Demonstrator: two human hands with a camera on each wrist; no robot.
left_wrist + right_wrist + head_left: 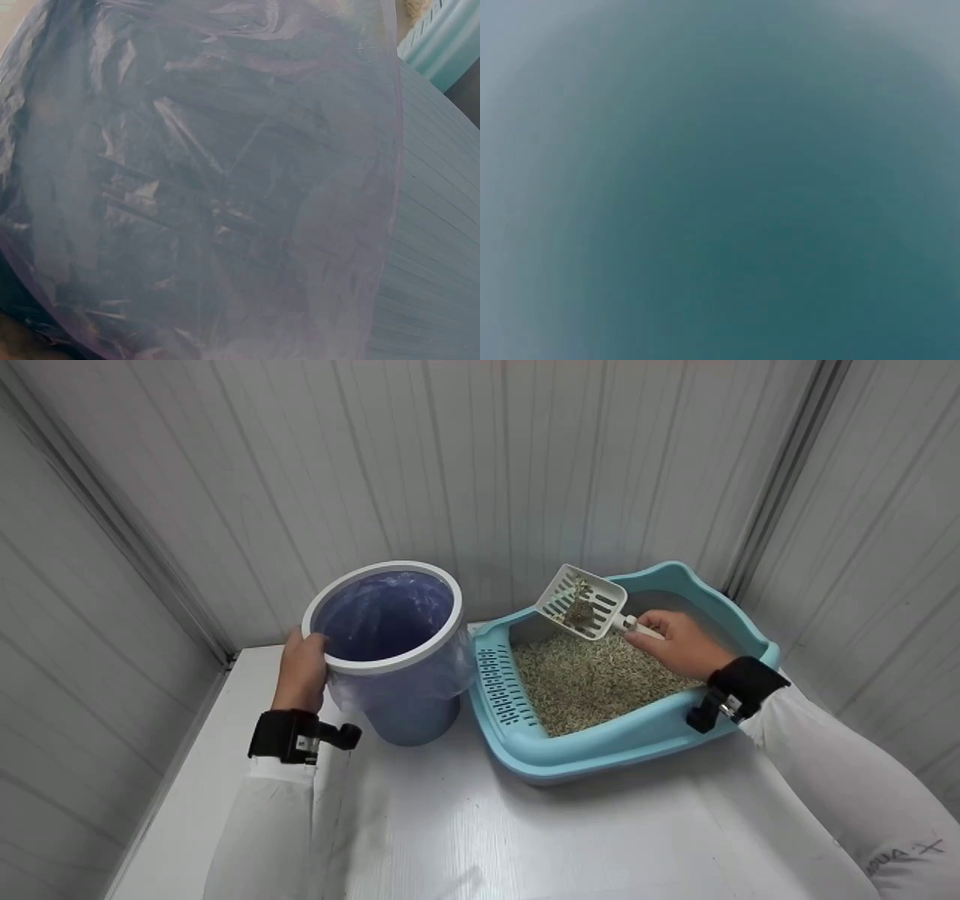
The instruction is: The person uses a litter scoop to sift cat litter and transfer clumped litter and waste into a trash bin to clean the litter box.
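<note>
Two hands, two jobs, and both sit on the white table [465, 840] in front of me. Nearest on my left side, my left hand [302, 669] curls over the white rim of the lined bin [390, 660], thumb side on the lip and fingers clamped against the outer wall, so the bin stands steady and upright with its mouth open toward the tray beside it. The purple bag [210, 187] fills the left wrist view, crinkled and draped over the bin's side; a sliver of the blue tray shows at that picture's top right corner.

Just beside the bin, nearly touching it, is the light blue litter tray [525, 750], its pellet litter [592, 679] spread across the floor. My right hand [679, 643] hangs above the tray's far right part, fingers closed round the handle of the white slotted scoop [582, 601]. I hold the scoop lifted clear of the litter and tilted, blade toward the bin, with a small brownish clump lying on its slots; kept over the tray, loose pellets can fall back in.

The right wrist view is only a blue-green blur. Beyond everything stand the ribbed white wall panels [480, 472].
</note>
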